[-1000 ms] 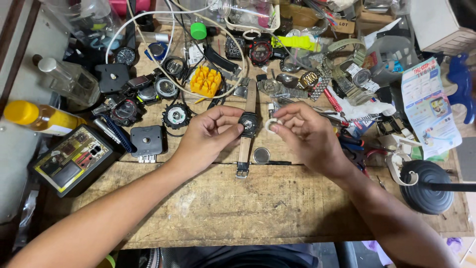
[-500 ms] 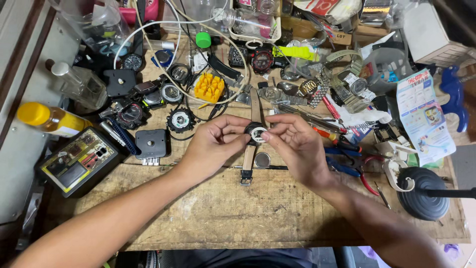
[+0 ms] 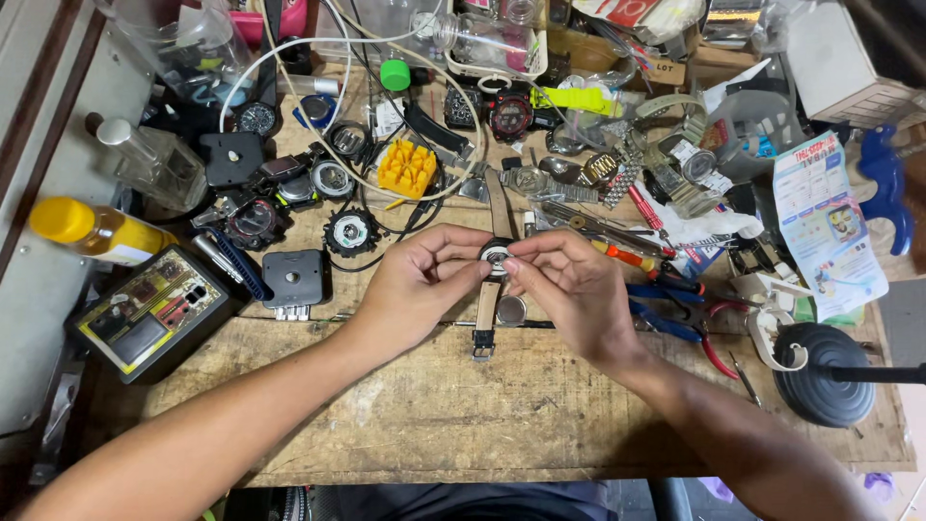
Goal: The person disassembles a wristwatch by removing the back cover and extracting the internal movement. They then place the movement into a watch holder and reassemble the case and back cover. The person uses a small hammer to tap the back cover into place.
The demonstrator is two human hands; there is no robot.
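At the middle of the wooden workbench (image 3: 405, 425), my left hand (image 3: 420, 280) and my right hand (image 3: 569, 285) meet over a wristwatch (image 3: 495, 257) with a tan strap (image 3: 486, 314). Both hands pinch the round watch case between thumb and fingertips. The strap runs away from me above the case and hangs toward me below it, ending in a buckle. A small round metal disc (image 3: 510, 310) lies on the bench just under my right hand, beside the strap.
Many watches, watch parts and tools crowd the far half of the bench. A yellow holder (image 3: 406, 168), a yellow-capped bottle (image 3: 96, 232), a black meter box (image 3: 149, 311), a grey block (image 3: 296, 280), pliers (image 3: 685, 323) and a black lamp base (image 3: 825, 371) surround my hands.
My right hand has closed in on the watch case, so the fingertips of both hands now touch it. The view has shifted slightly, with the hands sitting lower on the bench.
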